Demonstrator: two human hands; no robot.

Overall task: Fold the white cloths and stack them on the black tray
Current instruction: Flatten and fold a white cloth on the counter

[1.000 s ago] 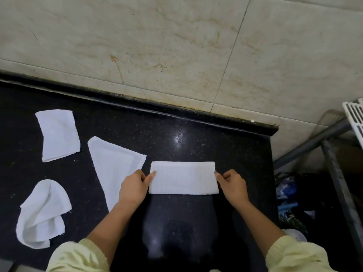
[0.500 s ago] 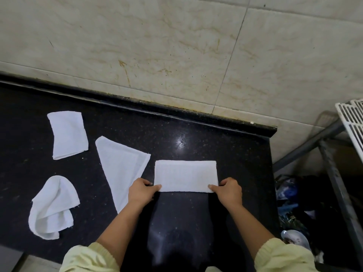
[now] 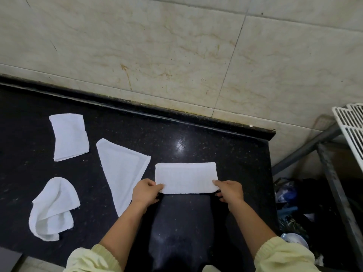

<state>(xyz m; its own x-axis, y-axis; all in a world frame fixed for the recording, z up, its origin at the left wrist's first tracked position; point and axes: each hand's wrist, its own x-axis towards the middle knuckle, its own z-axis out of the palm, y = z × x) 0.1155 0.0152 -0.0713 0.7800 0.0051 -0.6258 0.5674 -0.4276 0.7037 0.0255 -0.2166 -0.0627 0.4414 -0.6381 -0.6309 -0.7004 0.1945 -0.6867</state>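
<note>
1. Sleeves [image 3: 92, 258]: pale yellow, elastic cuffs, at bottom edge of view. Both forearms are bare and reach fwd over the tabletop [image 3: 235, 150], which is black, speckled and glossy.
2. Crumpled cloth [image 3: 53, 209]: white, loosely bunched, near-left on tabletop, well apart from both hands.
3. L hand [image 3: 146, 193]: grip pinches the near-left corner of the folded cloth [image 3: 185, 177], thumb on top, other fingers curled at the edge.
4. R hand [image 3: 228, 192]: grip pinches the near-right corner of the same cloth, thumb on top, fingers curled below the edge.
5. Folded cloth: white rectangle, long side running L-R, centre-right on tabletop, near edge spanning between the two hands. Can't tell if that edge is lifted off the surface.
6. Triangle cloth [image 3: 121, 169]: white, flat, just left of the folded cloth w/ a small gap, narrow tip pointing near. L wrist overlaps its right edge.
7. Fourth cloth [image 3: 68, 136]: white, folded to a rough rectangle, flat, far-left, near the triangle cloth's far corner but not touching.
8. Off the tabletop's right end: grey metal frame [image 3: 334, 183], white slatted rack [image 3: 351, 126] above it, dark clutter below, too dim to ID.
9. Wall [image 3: 176, 55]: beige marbled tiles, some stains, behind the tabletop's raised back edge.
</note>
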